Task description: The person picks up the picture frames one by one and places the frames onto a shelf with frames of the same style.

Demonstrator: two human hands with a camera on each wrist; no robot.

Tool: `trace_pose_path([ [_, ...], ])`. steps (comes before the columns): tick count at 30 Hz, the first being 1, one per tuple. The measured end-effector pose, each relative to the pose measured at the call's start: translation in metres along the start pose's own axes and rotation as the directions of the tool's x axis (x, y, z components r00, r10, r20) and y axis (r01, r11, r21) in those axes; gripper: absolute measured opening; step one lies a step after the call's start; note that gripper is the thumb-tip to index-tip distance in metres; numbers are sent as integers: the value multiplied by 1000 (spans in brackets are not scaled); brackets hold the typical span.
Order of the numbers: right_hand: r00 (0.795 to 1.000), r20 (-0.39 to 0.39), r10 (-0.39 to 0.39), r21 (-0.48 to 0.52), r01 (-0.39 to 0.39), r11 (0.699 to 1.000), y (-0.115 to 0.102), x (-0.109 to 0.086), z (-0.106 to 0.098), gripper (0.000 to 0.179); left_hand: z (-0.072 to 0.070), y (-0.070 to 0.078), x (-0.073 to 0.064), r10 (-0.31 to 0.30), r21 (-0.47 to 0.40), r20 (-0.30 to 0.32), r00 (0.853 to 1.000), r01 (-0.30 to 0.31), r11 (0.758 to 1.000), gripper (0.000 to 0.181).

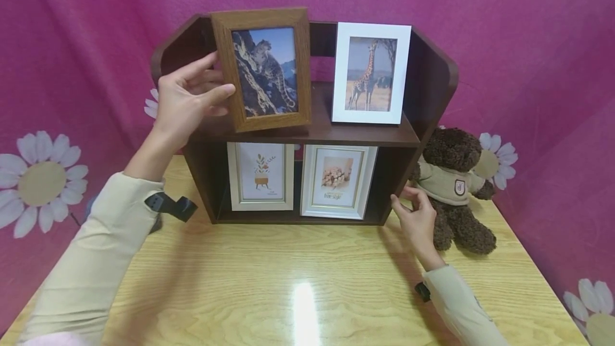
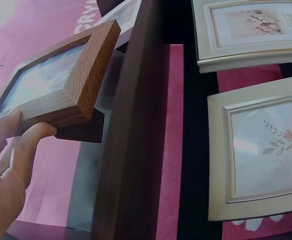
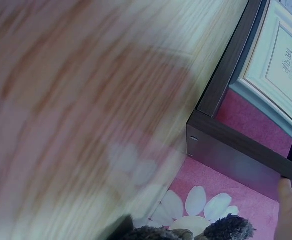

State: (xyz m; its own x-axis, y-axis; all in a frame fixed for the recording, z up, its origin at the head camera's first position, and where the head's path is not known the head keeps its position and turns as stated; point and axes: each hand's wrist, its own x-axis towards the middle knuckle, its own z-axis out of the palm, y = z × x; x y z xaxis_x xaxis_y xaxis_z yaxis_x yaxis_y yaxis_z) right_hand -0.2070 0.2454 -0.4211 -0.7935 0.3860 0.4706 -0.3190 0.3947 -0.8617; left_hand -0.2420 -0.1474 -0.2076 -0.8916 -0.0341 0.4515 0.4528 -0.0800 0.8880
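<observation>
My left hand (image 1: 184, 97) pinches the left side of a brown wooden picture frame (image 1: 302, 68) holding a snow leopard picture. It is slightly tilted at the upper shelf; whether its base touches the board cannot be told. In the left wrist view, a dark stand (image 2: 88, 127) shows behind this frame. Beside it on the upper level stands a white picture frame (image 1: 338, 76) with a giraffe. My right hand (image 1: 419, 223) touches the right side panel of the dark brown shelf (image 1: 293, 133) low down, thumb at its front edge.
On the lower level stand a cream frame with a plant print (image 1: 259, 183) and a white frame with a flower print (image 1: 355, 186). A brown teddy bear (image 1: 451, 175) sits right of the shelf on the wooden table (image 1: 240, 282). Pink flowered cloth (image 1: 96, 41) hangs behind.
</observation>
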Motion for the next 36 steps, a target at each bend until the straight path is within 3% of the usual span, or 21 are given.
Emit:
trace_pose_path([
  [6, 1000, 12, 2, 3, -2, 1000, -24, -5, -1, 23, 5, -9, 9, -22, 40, 9, 1000, 22, 999, 59],
  [10, 1000, 21, 10, 13, -10, 1000, -28, -6, -2, 23, 8, -14, 14, -34, 149, -8, 999, 35, 988, 57],
  [16, 999, 40, 34, 52, -36, 998, -26, -5, -3, 24, 10, -17, 24, -71, 261, -15, 997, 72, 962, 57],
  [24, 998, 49, 43, 78, -47, 996, -23, -3, -1, 24, 9, -19, 32, -95, 277, -7, 995, 93, 956, 57],
  [36, 998, 50, 29, 106, -34, 994, -11, 7, 3, 24, 11, -20, 35, -96, 393, -10, 995, 92, 915, 57],
])
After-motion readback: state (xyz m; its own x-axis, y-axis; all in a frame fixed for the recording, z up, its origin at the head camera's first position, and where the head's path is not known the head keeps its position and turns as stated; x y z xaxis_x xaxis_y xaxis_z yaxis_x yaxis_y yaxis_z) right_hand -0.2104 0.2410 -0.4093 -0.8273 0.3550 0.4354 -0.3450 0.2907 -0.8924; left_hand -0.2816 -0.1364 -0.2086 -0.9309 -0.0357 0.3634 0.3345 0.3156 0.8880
